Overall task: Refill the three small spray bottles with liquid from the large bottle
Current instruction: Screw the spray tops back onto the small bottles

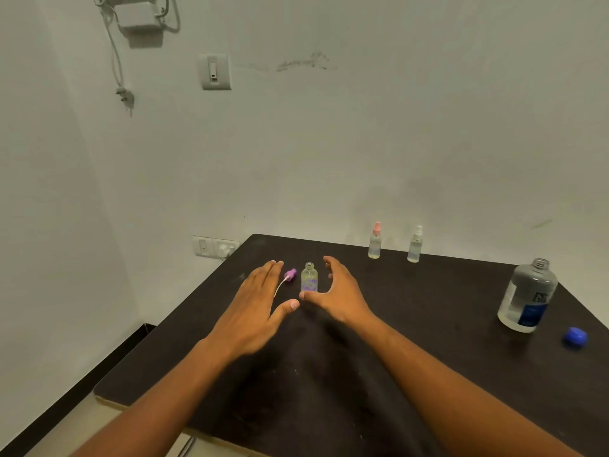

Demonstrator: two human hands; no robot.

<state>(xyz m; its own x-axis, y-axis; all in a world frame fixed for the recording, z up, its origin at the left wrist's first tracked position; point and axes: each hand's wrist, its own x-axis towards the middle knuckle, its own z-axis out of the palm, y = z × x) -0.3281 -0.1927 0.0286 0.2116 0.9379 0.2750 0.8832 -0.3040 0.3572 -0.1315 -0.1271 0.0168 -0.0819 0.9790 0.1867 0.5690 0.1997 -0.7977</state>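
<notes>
A small clear bottle with purple print (309, 278) stands uncapped on the dark table (428, 341). Its purple spray head with a white tube (287, 278) lies just left of it. My left hand (255, 308) hovers flat beside the spray head, fingers apart, holding nothing. My right hand (339, 291) curves open just right of the bottle, not touching it. Two capped small spray bottles stand at the back: one with a pink top (375, 241), one with a white top (415, 245). The large clear bottle with a blue label (527, 296) stands uncapped at the right.
A blue cap (575, 337) lies on the table near the large bottle. A wall socket (216, 247) sits by the table's far left corner. The table's left edge drops to the floor.
</notes>
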